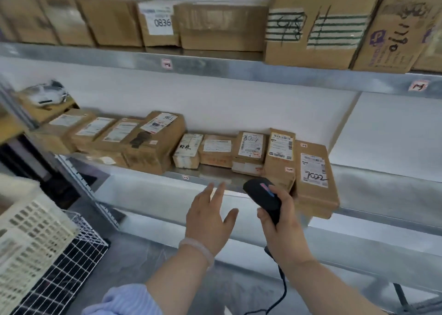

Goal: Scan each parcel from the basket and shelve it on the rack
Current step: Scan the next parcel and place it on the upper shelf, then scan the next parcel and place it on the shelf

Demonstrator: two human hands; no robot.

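My right hand [282,228] is shut on a black corded scanner [263,197], whose head points at the middle shelf of the metal rack [215,68]. My left hand [210,216] hovers empty with fingers spread, just left of the scanner and below the shelf edge. A brown parcel marked 7022 [315,180] leans at the right end of the parcel row, overhanging the shelf's front edge. A taller parcel [279,156] stands beside it on the left. The cream plastic basket [28,238] is at the lower left; its contents are hidden.
Several brown boxes fill the upper shelf [311,27] and the left part of the middle shelf [153,142]. A white wire basket [71,266] lies under the cream one. The middle shelf to the right of the 7022 parcel holds nothing. The scanner cable [284,288] hangs below my wrist.
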